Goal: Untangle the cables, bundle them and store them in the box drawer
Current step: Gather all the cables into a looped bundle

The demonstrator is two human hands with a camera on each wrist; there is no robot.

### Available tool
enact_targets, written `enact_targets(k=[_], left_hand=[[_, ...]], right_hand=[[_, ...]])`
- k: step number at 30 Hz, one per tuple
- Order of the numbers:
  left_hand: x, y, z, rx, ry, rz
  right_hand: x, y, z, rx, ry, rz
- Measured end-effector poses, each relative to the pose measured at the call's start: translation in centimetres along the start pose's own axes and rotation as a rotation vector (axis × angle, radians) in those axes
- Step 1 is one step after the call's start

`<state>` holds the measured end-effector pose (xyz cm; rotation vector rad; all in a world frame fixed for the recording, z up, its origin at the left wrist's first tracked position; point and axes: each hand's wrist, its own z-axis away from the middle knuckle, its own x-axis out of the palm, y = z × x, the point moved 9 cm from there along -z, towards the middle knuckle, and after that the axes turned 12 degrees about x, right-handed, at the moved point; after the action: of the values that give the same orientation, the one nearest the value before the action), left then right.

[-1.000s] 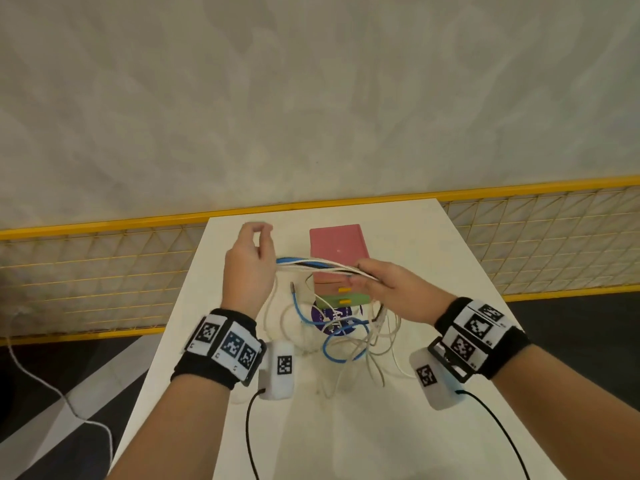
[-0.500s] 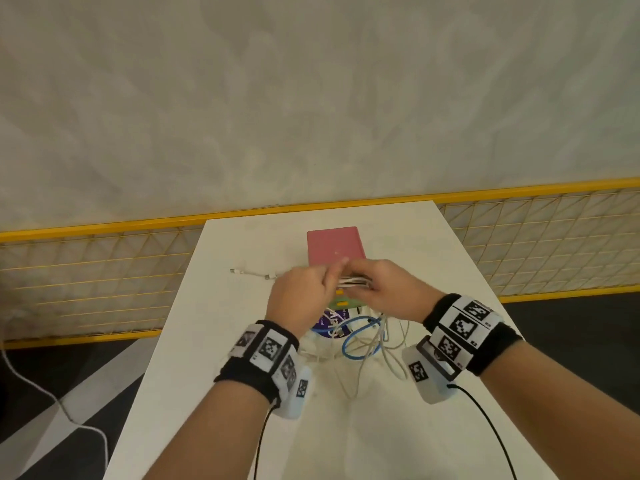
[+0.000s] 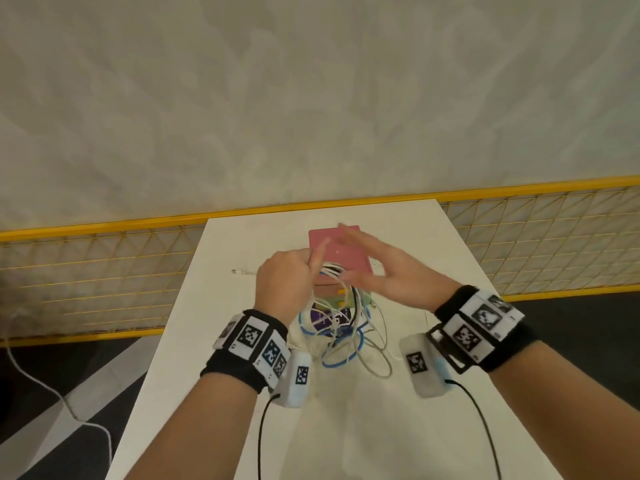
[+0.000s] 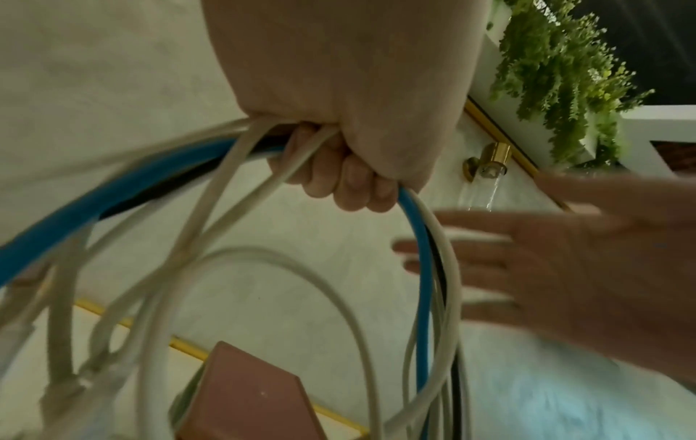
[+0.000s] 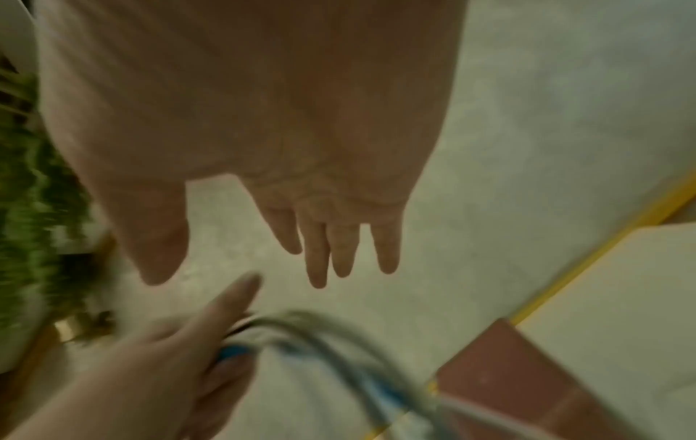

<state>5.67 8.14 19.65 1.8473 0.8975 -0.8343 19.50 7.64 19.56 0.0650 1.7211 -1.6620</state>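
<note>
The left hand [image 3: 287,282] grips a gathered loop of cables [image 4: 421,268], white, blue and black strands pinched under its curled fingers [image 4: 339,178], forefinger raised; the right hand [image 3: 388,275] hovers just beside it, fingers straight and spread, holding nothing; the loops hang over the tabletop [image 3: 346,427] in front of the box [image 3: 341,252], pink-topped with small stacked drawers; whether any drawer holds anything cannot be told.
</note>
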Motion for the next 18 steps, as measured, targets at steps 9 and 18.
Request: enact_targets(k=[9, 18], left_hand=[[-4.5, -3.6, 0.7, -0.117, 0.247, 0.176], [-1.3, 3.2, 0.4, 0.222, 0.110, 0.069]], right_hand=[[2.9, 3.1, -1.4, -0.034, 0.014, 0.147], [4.6, 0.2, -2.1, -0.120, 0.071, 0.299]])
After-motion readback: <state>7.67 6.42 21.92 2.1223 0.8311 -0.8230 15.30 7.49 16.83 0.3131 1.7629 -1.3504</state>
